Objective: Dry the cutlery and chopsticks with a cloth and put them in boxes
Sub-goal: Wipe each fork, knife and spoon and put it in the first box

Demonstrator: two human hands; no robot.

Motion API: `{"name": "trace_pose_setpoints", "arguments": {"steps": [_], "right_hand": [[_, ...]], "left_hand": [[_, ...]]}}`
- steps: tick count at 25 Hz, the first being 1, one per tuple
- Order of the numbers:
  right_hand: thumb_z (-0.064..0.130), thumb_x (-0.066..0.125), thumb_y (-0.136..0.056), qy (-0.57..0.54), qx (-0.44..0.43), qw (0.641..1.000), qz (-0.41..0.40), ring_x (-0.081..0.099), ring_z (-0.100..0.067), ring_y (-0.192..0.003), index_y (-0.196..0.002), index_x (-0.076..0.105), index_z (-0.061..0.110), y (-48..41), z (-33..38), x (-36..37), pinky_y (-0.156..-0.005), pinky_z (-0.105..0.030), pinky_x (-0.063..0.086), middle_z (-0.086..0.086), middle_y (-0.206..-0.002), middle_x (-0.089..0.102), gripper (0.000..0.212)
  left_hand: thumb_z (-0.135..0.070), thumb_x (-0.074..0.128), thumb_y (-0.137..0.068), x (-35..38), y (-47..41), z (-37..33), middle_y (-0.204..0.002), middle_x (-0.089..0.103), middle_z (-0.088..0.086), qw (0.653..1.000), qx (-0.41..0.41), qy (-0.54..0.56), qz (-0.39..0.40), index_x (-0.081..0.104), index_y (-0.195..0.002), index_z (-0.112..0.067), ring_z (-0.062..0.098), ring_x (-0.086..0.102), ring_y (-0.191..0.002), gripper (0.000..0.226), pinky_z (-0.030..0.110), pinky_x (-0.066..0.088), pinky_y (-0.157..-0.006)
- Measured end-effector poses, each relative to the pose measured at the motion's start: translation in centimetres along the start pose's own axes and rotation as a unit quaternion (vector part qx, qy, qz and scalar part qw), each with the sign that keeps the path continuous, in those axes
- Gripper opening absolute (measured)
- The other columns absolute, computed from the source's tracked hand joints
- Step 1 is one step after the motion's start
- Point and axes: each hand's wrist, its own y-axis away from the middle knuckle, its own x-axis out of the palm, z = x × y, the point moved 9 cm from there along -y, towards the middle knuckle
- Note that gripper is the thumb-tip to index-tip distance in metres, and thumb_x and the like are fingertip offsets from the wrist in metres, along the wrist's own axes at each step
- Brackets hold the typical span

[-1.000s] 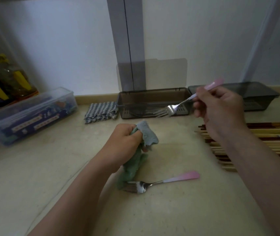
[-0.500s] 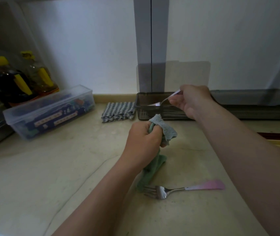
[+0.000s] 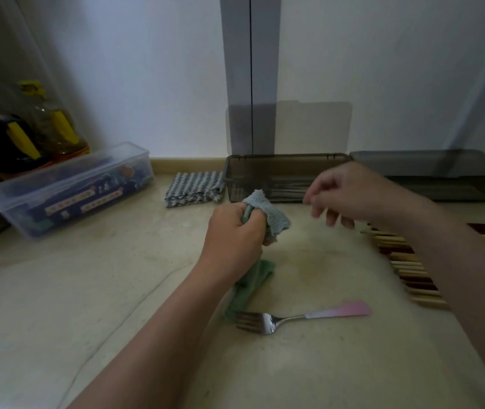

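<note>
One fork is gone from the right hand [image 3: 350, 199], now loose and empty by the open box [image 3: 264, 172], so likely stowed. The left hand [image 3: 235, 231] grips the cloth [image 3: 273, 215]; a second fork [image 3: 300, 317] waits on the counter [image 3: 87, 290].

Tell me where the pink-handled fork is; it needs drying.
Head view: the fork lies on the countertop at lower centre, tines beside the tail of the green cloth.

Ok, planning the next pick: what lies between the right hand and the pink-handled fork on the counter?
Only bare counter, in the head view: nothing sits between the right hand and the fork.
</note>
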Motion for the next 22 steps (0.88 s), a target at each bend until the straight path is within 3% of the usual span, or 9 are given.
{"name": "trace_pose_setpoints", "arguments": {"steps": [3,5,9,13,16,19,22], "right_hand": [[0.025,0.073,-0.087,0.109,-0.078,0.978,0.160,0.065,0.001,-0.073,-0.090,0.074,0.031,5.1,0.3,4.6,-0.059,-0.017,0.048,0.012,-0.082,0.071,0.007],[0.033,0.077,-0.083,0.164,-0.094,0.956,0.223,0.060,0.006,-0.076,-0.092,0.073,0.032,6.9,0.3,7.0,-0.060,-0.013,0.046,0.015,-0.084,0.067,0.010],[0.029,0.070,-0.085,0.260,-0.132,0.926,0.241,0.058,-0.002,-0.080,-0.092,0.070,0.026,7.4,0.6,9.2,-0.061,-0.014,0.046,0.012,-0.090,0.064,0.008],[0.023,0.062,-0.090,0.263,-0.130,0.919,0.265,0.055,-0.004,-0.079,-0.092,0.067,0.024,7.7,0.3,9.9,-0.066,-0.020,0.046,0.012,-0.090,0.062,0.005],[0.024,0.060,-0.095,0.201,-0.131,0.936,0.258,0.054,-0.003,-0.077,-0.093,0.064,0.025,7.8,0.6,8.8,-0.063,-0.018,0.045,0.011,-0.089,0.061,0.004],[0.019,0.067,-0.093,0.061,-0.116,0.971,0.201,0.060,0.001,-0.071,-0.090,0.067,0.026,7.2,0.8,5.8,-0.060,-0.015,0.048,0.011,-0.079,0.064,0.008],[0.002,0.075,-0.084,-0.088,-0.099,0.984,0.121,0.072,-0.016,-0.071,-0.093,0.070,0.016,6.6,0.2,2.5,-0.058,-0.025,0.055,0.000,-0.081,0.074,0.017]], "left_hand": [[-0.012,0.051,-0.091,-0.2,-0.1,0.0,-0.062,0.068,0.013,1.000,0.001,0.002,-0.015,0.068,-0.068,0.002,0.021,0.062,-0.054,0.032,0.034,0.051,-0.051],[-0.010,0.051,-0.091,-0.1,-0.1,0.2,-0.061,0.067,0.015,1.000,0.000,0.009,-0.018,0.068,-0.068,0.004,0.021,0.060,-0.053,0.032,0.032,0.048,-0.050],[-0.008,0.051,-0.091,-0.3,-0.2,0.5,-0.061,0.067,0.015,1.000,-0.007,0.010,-0.023,0.067,-0.069,0.005,0.021,0.057,-0.052,0.031,0.030,0.044,-0.049],[-0.007,0.051,-0.091,0.1,-0.2,0.6,-0.060,0.067,0.015,1.000,-0.004,0.000,-0.013,0.067,-0.067,0.002,0.020,0.059,-0.052,0.031,0.029,0.046,-0.050],[-0.007,0.049,-0.092,0.6,0.0,0.5,-0.066,0.068,0.016,1.000,-0.020,0.001,0.015,0.068,-0.070,-0.001,0.015,0.062,-0.054,0.031,0.026,0.048,-0.051],[-0.011,0.048,-0.095,1.9,0.5,0.8,-0.072,0.068,0.019,0.995,-0.051,-0.012,0.081,0.067,-0.077,0.002,0.016,0.061,-0.057,0.029,0.023,0.045,-0.051],[-0.009,0.048,-0.095,3.0,1.2,0.5,-0.067,0.058,0.019,0.988,-0.048,-0.004,0.144,0.061,-0.076,0.007,0.021,0.051,-0.060,0.029,0.028,0.039,-0.055]]}}
